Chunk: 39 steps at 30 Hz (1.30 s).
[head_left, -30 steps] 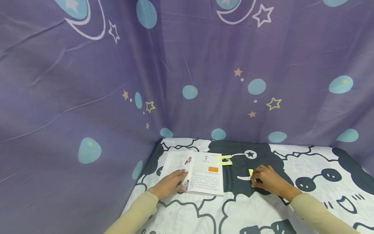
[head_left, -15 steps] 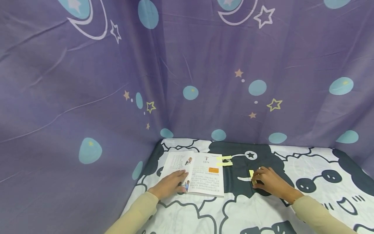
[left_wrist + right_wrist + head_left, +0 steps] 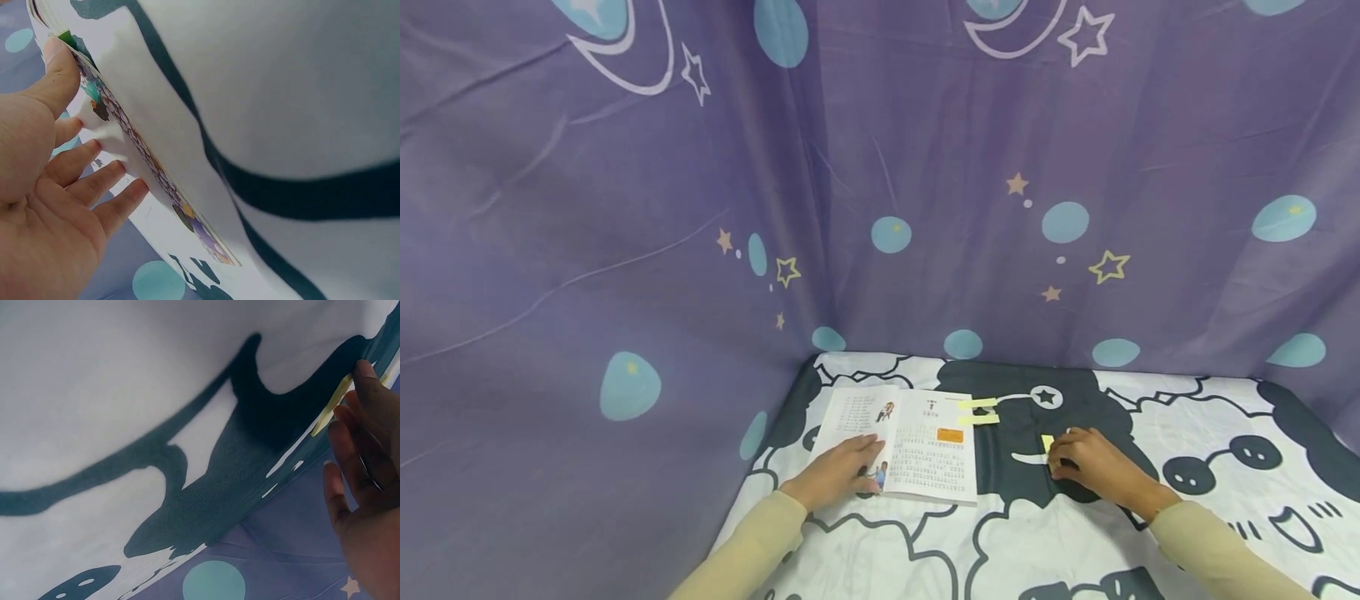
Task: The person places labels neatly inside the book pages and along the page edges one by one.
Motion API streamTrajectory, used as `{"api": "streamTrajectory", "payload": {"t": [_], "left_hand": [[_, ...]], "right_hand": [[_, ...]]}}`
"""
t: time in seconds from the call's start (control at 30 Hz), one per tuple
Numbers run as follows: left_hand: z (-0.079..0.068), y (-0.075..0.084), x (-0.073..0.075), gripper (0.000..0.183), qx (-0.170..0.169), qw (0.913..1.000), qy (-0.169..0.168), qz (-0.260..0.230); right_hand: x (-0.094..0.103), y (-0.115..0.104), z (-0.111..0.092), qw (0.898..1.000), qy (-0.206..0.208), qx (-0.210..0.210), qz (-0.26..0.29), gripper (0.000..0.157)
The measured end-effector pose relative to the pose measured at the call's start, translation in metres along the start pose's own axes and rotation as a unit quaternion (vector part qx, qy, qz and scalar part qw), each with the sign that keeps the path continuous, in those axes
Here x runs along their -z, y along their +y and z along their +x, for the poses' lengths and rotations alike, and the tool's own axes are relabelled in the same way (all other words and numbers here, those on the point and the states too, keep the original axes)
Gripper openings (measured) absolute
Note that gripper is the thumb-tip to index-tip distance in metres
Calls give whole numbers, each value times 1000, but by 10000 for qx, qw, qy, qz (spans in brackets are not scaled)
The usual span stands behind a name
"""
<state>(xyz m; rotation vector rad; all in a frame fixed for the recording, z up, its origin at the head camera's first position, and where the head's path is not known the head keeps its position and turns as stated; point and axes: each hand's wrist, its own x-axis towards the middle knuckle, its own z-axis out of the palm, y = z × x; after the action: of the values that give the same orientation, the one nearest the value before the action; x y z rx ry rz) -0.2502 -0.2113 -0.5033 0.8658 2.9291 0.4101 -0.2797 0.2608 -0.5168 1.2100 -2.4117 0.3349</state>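
Note:
In the head view an open book (image 3: 928,458) lies on the bedding, printed pages up. My left hand (image 3: 838,473) rests on its left page. The left wrist view shows that left hand (image 3: 62,169) with fingers extended across the page and the thumb at the book's near edge. To the right of the book, my right hand (image 3: 1090,462) has its fingertips at a small yellow sticky note pad (image 3: 1047,443), partly hidden by the fingers. In the right wrist view the thumb and curled fingers of the right hand (image 3: 365,450) pinch at the yellow pad (image 3: 331,406).
Two yellow sticky strips (image 3: 977,419) stick out past the book's right page edge. Black-and-white cartoon bedding (image 3: 887,558) spreads beneath everything. A purple curtain (image 3: 925,292) with moons and stars hangs behind and on the left.
The right hand's fingers have shifted slightly at the yellow pad. The left hand and the book stay in place, while the head view moves a little.

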Motion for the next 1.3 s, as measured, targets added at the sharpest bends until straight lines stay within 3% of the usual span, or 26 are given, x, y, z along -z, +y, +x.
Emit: {"api": "streamTrajectory", "payload": {"t": [0.27, 0.73, 1.0, 1.3], "left_hand": [[0, 2, 2, 78, 100, 9999, -111, -16], [3, 7, 6, 77, 226, 9995, -223, 85], [3, 4, 3, 80, 23, 9998, -114, 174], [4, 3, 3, 80, 88, 9997, -137, 188]], "right_hand": [[5, 2, 2, 9988, -216, -105, 429, 23], [4, 4, 7, 9998, -28, -85, 186, 29], [9, 3, 8, 9983, -339, -369, 295, 28], [10, 5, 8, 9984, -306, -339, 338, 27]]}}
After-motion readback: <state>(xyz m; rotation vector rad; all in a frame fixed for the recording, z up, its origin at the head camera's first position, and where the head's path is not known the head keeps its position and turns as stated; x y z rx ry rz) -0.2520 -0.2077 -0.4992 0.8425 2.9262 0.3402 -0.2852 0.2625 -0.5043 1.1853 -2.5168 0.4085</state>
